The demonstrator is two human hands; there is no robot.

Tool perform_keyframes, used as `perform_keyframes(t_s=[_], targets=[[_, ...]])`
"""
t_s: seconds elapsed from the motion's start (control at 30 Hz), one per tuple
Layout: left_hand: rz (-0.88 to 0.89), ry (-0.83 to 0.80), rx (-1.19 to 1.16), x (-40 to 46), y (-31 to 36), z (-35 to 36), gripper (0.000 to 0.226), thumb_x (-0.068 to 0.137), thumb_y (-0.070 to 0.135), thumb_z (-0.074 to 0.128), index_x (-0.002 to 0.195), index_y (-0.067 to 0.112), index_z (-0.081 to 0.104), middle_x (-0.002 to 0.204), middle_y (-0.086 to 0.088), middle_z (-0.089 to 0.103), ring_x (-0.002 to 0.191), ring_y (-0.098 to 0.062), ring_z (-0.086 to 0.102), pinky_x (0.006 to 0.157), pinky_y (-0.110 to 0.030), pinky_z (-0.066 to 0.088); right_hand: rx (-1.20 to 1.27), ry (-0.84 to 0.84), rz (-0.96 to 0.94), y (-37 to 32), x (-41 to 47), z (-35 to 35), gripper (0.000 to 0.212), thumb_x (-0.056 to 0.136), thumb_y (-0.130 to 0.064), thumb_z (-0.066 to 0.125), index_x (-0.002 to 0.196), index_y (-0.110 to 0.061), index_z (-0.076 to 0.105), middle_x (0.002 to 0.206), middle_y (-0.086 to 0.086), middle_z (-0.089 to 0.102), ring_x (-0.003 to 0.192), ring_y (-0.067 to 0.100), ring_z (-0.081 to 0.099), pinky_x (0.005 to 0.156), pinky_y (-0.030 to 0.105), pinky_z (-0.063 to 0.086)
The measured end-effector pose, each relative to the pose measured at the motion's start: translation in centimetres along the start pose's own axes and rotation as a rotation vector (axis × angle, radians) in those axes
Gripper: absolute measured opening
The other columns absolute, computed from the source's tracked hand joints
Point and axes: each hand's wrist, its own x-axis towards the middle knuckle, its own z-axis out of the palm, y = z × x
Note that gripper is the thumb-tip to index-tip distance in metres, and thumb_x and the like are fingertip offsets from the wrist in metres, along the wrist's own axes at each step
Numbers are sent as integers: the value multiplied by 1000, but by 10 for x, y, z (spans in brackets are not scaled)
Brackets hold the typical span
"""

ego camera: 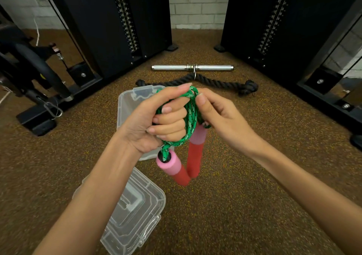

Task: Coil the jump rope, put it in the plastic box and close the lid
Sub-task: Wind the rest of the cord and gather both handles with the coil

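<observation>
The green braided jump rope (190, 115) is wound in several loops around the fingers of my left hand (156, 121), which is closed on the coil. Its two pink-and-red foam handles (193, 157) hang below the coil, side by side. My right hand (219, 115) pinches the rope at the coil's right side, thumb and forefinger on the strands. Behind my left hand, the clear plastic box (127, 106) stands open on the floor, partly hidden. Its clear lid (137, 211) lies on the floor nearer to me, under my left forearm.
A metal bar (193, 67) and a thick black rope attachment (221, 83) lie on the speckled brown floor beyond the box. Black weight-stack machines (121, 20) stand left and right, with a brick wall between them. A black bike-like machine (29, 68) is at far left.
</observation>
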Motion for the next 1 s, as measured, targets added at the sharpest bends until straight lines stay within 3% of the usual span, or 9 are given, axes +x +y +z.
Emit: perform_keyframes(t_s=[0.07, 0.13, 0.27, 0.53, 0.6, 0.73, 0.87, 0.93, 1.0], targets=[[-35, -42, -62, -1, -1, -1, 45, 84, 28, 66, 46, 15, 44, 35, 7, 19, 24, -6, 17, 30, -16, 15, 27, -63, 37, -2, -1, 4, 29, 89, -38, 37, 109, -27, 56, 91, -27, 60, 85, -13, 52, 75, 6, 38], [-63, -75, -116, -1, -3, -2, 45, 85, 29, 64, 47, 16, 45, 35, 7, 21, 24, -6, 19, 30, -15, 16, 46, -124, 54, -3, -3, 6, 23, 87, -38, 36, 100, -30, 54, 83, -35, 60, 81, -16, 53, 73, 4, 38], [-137, -214, -200, 1, -6, -1, 43, 93, 31, 54, 56, 18, 36, 34, 6, 22, 24, -5, 19, 30, -17, 17, 55, -169, 57, -8, -2, 7, 33, 80, -52, 46, 100, -29, 56, 86, -31, 63, 84, -14, 54, 75, 5, 40], [-244, -319, -396, -2, -7, 3, 38, 95, 29, 54, 65, 12, 38, 38, 6, 17, 28, -3, 17, 34, -18, 15, 300, -295, 176, -2, 1, 1, 54, 71, -53, 68, 113, -21, 57, 102, -16, 68, 99, -1, 60, 85, 16, 46], [-247, -309, -370, -3, -7, 3, 36, 95, 26, 54, 66, 12, 37, 39, 7, 17, 29, -3, 17, 35, -17, 16, 423, -333, 245, 0, -1, 1, 55, 69, -47, 73, 113, -19, 59, 102, -12, 70, 98, 3, 62, 84, 18, 49], [-177, -289, -249, -5, -7, 4, 31, 96, 16, 50, 68, 14, 36, 40, 7, 17, 30, -2, 17, 39, -19, 24, 618, -371, 325, 0, -1, -2, 32, 66, -29, 73, 97, -22, 73, 90, -9, 73, 86, 3, 67, 75, 18, 53], [-154, -317, -157, -6, -7, 3, 28, 95, 11, 49, 70, 15, 38, 41, 5, 18, 31, -6, 20, 46, -20, 30, 625, -335, 343, -4, -1, -6, 17, 69, -9, 68, 82, -17, 76, 76, -8, 72, 71, 2, 66, 65, 15, 52], [-138, -316, -105, -5, -8, 0, 24, 94, 12, 52, 70, 13, 48, 41, 4, 25, 32, -9, 29, 46, -20, 32, 606, -309, 343, -4, 0, -7, 22, 78, 3, 63, 80, -16, 75, 75, -6, 71, 70, 3, 66, 64, 16, 53], [-119, -299, -60, -3, -9, -4, 22, 92, 12, 55, 71, 8, 53, 45, 2, 34, 36, -11, 36, 46, -20, 35, 618, -275, 352, 0, 1, -6, 22, 77, 0, 53, 83, -13, 70, 77, -1, 70, 70, 7, 66, 65, 19, 55]])
